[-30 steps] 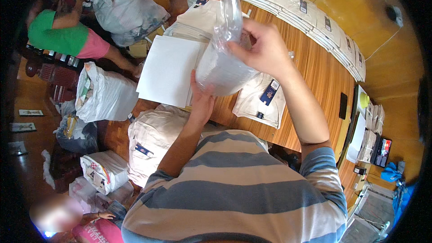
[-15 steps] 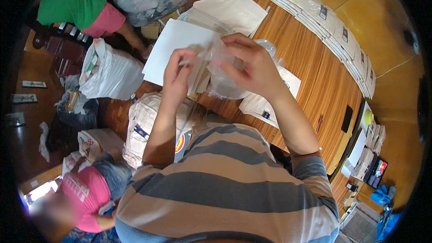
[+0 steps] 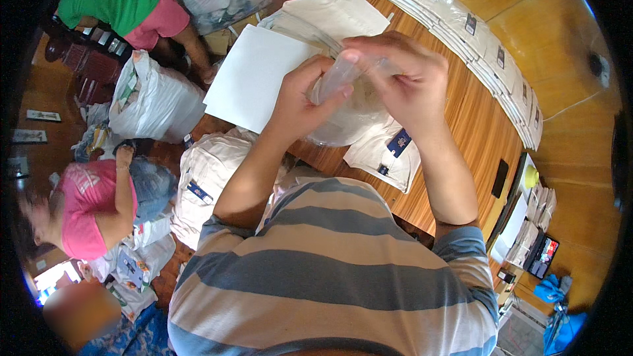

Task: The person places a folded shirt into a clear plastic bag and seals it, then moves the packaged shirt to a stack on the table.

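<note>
Upper right of the frame, a row of bagged cream garments (image 3: 491,46) lies finished on the wooden table (image 3: 461,125); at upper centre, left hand (image 3: 300,102) and right hand (image 3: 402,79) both pinch a clear plastic bag (image 3: 343,109), apparently unfilled.

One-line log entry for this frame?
left hand: grips clear plastic bag | right hand: pinches bag top | below: folded cream garment on wooden table

A garment packing workroom: rows of bagged folded shirts (image 3: 484,39) on a long wooden table (image 3: 461,125), stuffed white sacks (image 3: 155,102) on the floor.
</note>
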### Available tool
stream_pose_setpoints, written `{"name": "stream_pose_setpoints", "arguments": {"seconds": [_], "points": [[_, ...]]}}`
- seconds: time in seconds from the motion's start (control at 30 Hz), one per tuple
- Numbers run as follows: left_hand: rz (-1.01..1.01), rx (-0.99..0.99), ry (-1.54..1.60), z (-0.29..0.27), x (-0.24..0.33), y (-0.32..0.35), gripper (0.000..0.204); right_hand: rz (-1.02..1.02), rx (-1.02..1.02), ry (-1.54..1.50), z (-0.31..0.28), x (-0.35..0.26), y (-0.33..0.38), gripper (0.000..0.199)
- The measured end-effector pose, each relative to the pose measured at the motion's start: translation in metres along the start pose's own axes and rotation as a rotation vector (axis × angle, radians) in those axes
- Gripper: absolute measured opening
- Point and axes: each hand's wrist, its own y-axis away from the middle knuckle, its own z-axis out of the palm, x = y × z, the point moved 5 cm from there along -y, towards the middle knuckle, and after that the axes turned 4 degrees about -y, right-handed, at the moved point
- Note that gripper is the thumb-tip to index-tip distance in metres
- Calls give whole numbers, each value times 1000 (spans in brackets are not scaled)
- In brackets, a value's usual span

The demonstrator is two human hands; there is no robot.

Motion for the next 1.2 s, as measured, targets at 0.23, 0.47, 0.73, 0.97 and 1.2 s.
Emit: {"name": "stream_pose_setpoints", "arguments": {"seconds": [0.23,0.47,0.73,0.97,1.2], "points": [[-6,-50,-26,8,7,-5,31,27,-32,30,-11,-2,-1,25],[-32,-114,74,13,5,-7,40,-11,109,-102,-36,-10,-7,26],[24,-119,56,10,16,-14,48,-59,460,219,-93,-26,-25,16],[61,-154,120,10,9,-7,48,-146,942,-13,-190,-22,-19,32],[57,-165,160,17,2,-8,49,31,927,-32,-195,-16,-11,28]]}}
